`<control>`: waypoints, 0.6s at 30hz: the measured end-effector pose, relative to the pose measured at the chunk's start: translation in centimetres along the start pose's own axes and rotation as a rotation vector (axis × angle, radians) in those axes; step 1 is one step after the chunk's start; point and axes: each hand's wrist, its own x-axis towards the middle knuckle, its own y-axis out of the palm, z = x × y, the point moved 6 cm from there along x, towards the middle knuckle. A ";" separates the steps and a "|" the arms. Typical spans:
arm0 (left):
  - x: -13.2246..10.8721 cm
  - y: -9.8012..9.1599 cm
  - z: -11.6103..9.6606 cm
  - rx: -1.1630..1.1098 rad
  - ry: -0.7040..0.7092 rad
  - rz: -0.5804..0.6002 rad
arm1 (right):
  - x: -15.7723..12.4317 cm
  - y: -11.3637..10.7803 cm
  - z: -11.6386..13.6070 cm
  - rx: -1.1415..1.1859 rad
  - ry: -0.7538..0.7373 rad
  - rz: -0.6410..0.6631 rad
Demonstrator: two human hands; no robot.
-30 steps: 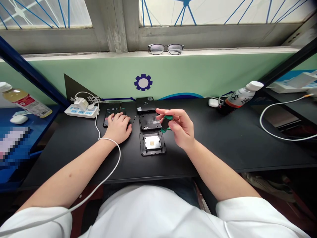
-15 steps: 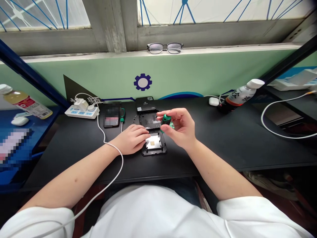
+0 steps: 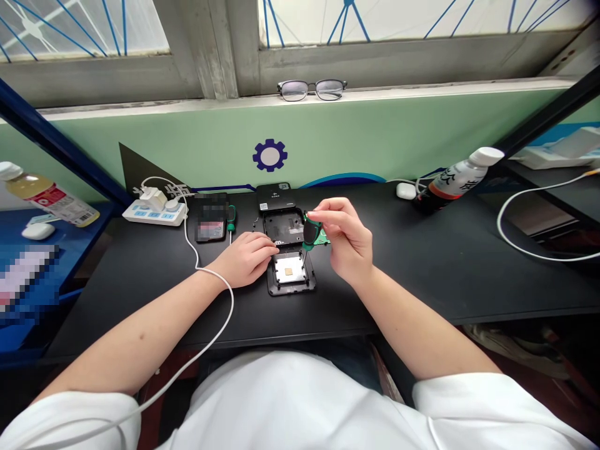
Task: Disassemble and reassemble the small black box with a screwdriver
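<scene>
A green-and-black screwdriver (image 3: 311, 236) is gripped by the fingertips of the right hand (image 3: 350, 247), its long axis near upright, the handle leaning slightly right and the shaft pointed down at the right edge of a silver plate (image 3: 284, 272). The plate, set in a black cover (image 3: 293, 290) on the desk (image 3: 412, 269), lies left of that hand and nearer the wearer's body; whether the tip is seated cannot be told. The left hand (image 3: 248, 257), open and palm down, is placed closer, fingertips at the cover's upper left corner. One second earlier, it was rested over the phone (image 3: 210, 230); now a second screwdriver (image 3: 231, 219) is uncovered beside the phone.
</scene>
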 end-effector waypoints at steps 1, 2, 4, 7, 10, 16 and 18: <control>0.0 0.0 0.1 0.000 0.002 -0.006 | 0.0 0.2 0.0 0.002 0.000 0.014; 0.0 0.0 0.1 0.002 0.006 -0.009 | 0.0 0.3 0.0 0.001 -0.003 0.030; 0.0 0.1 0.0 0.014 0.022 -0.018 | -0.1 0.6 0.0 -0.017 -0.013 0.040; 0.0 0.0 -0.2 0.025 0.065 -0.059 | -0.3 0.4 -0.2 -0.046 -0.014 -0.039; -0.1 0.0 -0.3 -0.002 0.067 -0.098 | -0.4 -0.2 -0.8 -0.053 0.022 -0.178; 0.1 0.2 0.0 -0.050 -0.057 -0.089 | -0.7 0.2 -1.4 -0.030 0.069 -0.215; 0.1 0.3 0.1 -0.025 -0.091 -0.074 | -1.0 0.7 -1.5 -0.002 0.069 -0.191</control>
